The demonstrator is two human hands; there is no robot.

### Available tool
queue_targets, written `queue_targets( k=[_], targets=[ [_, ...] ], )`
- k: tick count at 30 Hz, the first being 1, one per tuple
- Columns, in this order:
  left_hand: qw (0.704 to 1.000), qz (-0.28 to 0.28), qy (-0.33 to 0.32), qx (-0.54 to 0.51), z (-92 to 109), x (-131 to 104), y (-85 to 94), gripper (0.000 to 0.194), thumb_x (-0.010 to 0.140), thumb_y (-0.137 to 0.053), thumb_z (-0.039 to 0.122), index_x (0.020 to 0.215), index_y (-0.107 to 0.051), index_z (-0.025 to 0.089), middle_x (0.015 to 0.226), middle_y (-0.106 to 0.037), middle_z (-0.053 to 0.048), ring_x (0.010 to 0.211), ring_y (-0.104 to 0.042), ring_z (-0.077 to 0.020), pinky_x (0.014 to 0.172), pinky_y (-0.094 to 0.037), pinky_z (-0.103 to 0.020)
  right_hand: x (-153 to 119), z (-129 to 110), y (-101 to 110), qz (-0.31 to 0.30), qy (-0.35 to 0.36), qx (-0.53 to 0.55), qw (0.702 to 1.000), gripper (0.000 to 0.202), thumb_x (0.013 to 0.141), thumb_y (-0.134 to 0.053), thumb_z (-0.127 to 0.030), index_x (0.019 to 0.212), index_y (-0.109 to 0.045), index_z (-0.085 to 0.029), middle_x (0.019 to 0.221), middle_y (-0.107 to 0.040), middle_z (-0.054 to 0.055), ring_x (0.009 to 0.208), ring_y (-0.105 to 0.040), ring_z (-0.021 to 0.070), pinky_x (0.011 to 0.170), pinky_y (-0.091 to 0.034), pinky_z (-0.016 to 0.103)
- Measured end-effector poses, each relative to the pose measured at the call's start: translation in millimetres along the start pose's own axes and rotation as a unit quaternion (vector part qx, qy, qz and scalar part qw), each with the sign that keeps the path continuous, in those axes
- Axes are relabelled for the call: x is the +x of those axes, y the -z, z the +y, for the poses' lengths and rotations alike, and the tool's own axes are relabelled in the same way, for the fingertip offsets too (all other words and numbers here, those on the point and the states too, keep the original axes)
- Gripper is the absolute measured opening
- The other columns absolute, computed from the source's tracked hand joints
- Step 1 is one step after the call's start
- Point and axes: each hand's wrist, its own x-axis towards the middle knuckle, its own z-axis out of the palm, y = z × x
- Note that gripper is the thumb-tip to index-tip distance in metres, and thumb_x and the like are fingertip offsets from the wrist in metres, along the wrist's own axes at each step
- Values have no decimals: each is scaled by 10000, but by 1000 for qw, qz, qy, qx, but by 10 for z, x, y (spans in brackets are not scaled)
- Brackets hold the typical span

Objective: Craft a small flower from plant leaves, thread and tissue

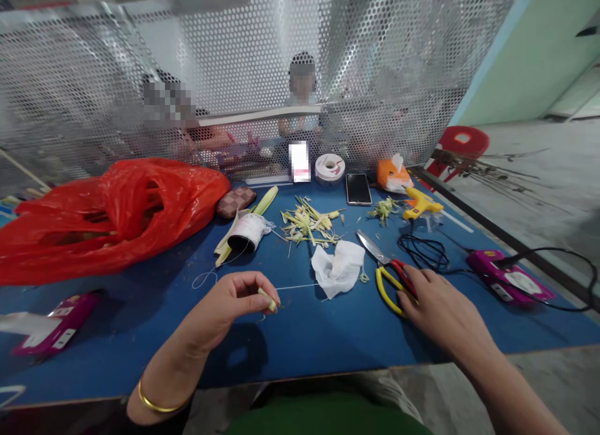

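Pale green stalk piece pinched between thumb and fingers of left hand, above the near part of the blue surface; right hand has its fingers curled on the red-and-yellow-handled scissors, blades pointing away and to the left. Crumpled white tissue lies just left of the blades, thread spool beyond the left hand, plant trimmings between spool and scissors.

Red bag: cut off at left edge. My right hand hides part of the scissors.
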Motion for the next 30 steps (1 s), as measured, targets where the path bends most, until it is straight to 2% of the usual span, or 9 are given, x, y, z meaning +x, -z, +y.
queue_targets(
  k=[6, 12, 14, 15, 17, 19, 21, 26, 30],
  targets=[
    [998, 24, -9, -60, -32, 25, -24, 146, 653, -814, 294, 675, -729, 177, 716, -682, -29, 654, -584, -132, 660, -468, -251, 155, 84, 6, -30, -45, 11, 998, 529, 802, -536, -243, 1292, -531, -44, 1013, -686, 200, 799, -684, 297, 668, -484, 350],
    [990, 33, -2, -136, -100, 57, -56, 220, 630, -845, 331, 663, -704, 165, 684, -662, -21, 642, -578, -124, 657, -470, -248, 124, 275, 35, -53, -121, 188, 973, 668, 749, -626, -358, 1358, -522, -106, 877, -712, 127, 718, -660, 286, 646, -482, 367],
    [990, 39, -5, -136, -108, 61, -59, 218, 640, -838, 330, 669, -702, 162, 684, -659, -22, 645, -577, -125, 662, -470, -251, -24, 225, 72, -58, -137, 349, 925, 693, 739, -667, -419, 1362, -523, -153, 830, -683, 82, 661, -617, 235, 609, -479, 340],
    [990, 41, -7, -135, -109, 63, -62, 214, 647, -831, 329, 671, -701, 161, 687, -658, -22, 648, -577, -126, 664, -470, -251, -122, 159, 101, -79, -136, 459, 875, 730, 757, -668, -464, 1406, -472, -196, 815, -663, 55, 580, -570, 188, 537, -456, 305],
    [990, 40, -11, -136, -106, 69, -75, 207, 654, -823, 327, 673, -697, 163, 689, -655, -17, 653, -577, -124, 664, -466, -246, -331, -32, 176, -168, -140, 643, 734, 747, 795, -673, -501, 1454, -384, -297, 806, -628, 11, 464, -462, 109, 449, -394, 251],
    [989, 38, -15, -141, -97, 80, -98, 200, 656, -818, 323, 677, -694, 166, 688, -653, -12, 657, -578, -121, 665, -461, -240, -495, -246, 255, -247, -102, 742, 615, 718, 753, -738, -483, 1388, -460, -293, 845, -628, 21, 443, -421, 68, 440, -381, 231],
    [988, 44, -20, -145, -81, 94, -126, 197, 654, -814, 317, 674, -686, 168, 688, -653, -9, 657, -579, -121, 668, -462, -243, -570, -415, 311, -326, -70, 775, 537, 680, 699, -784, -505, 1297, -548, -283, 874, -609, 28, 487, -441, 63, 447, -386, 206],
    [986, 80, -29, -143, -38, 119, -184, 193, 652, -812, 301, 670, -673, 167, 705, -665, -13, 660, -583, -129, 684, -475, -259, -488, -546, 275, -411, -24, 785, 464, 726, 632, -765, -678, 1220, -591, -289, 852, -581, 27, 583, -504, 86, 484, -423, 173],
    [986, 74, -33, -147, -29, 111, -216, 187, 649, -817, 298, 675, -689, 164, 706, -671, -16, 664, -589, -129, 678, -473, -247, -428, -615, 240, -412, -19, 778, 474, 683, 716, -627, -763, 1190, -576, -273, 817, -554, 3, 500, -434, 51, 447, -392, 160]
  ],
)
